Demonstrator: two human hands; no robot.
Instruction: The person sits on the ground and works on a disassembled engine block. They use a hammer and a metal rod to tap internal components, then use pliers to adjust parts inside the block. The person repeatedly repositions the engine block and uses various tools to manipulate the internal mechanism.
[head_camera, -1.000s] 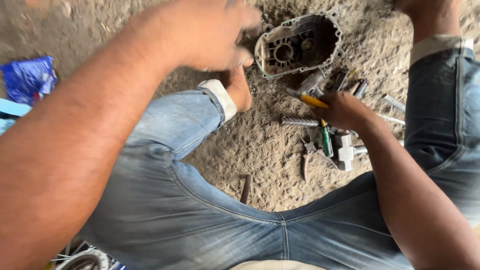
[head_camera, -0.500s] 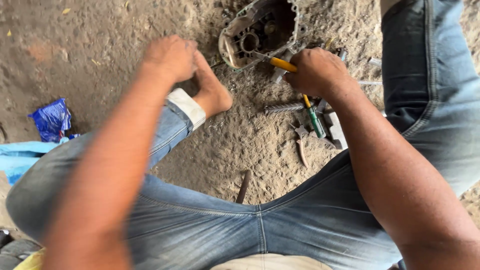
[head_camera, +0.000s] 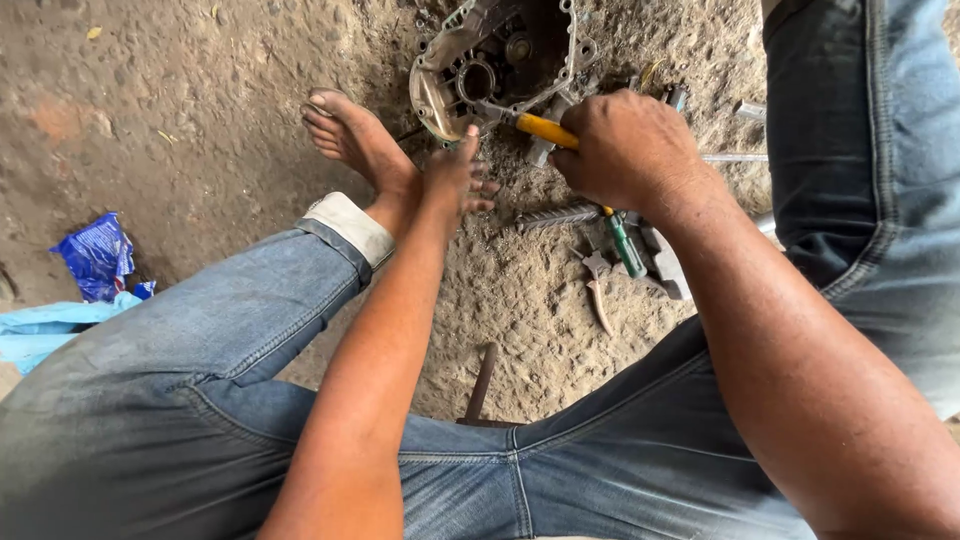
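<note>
A: What do I have, biggest first?

B: I see the grey cast-metal engine casing (head_camera: 497, 62) lying on the sandy ground (head_camera: 200, 110), open side up, just beyond my bare foot (head_camera: 358, 145)

A: And the hands?

B: My right hand (head_camera: 625, 150) is wrapped tight around the yellow-handled screwdriver (head_camera: 545, 130), its tip at the casing's rim. My left hand (head_camera: 458, 178) is spread open, holding nothing, fingertips near that rim

A: Smaller bits?

B: A green-handled tool (head_camera: 626, 245) beside my right wrist
</note>
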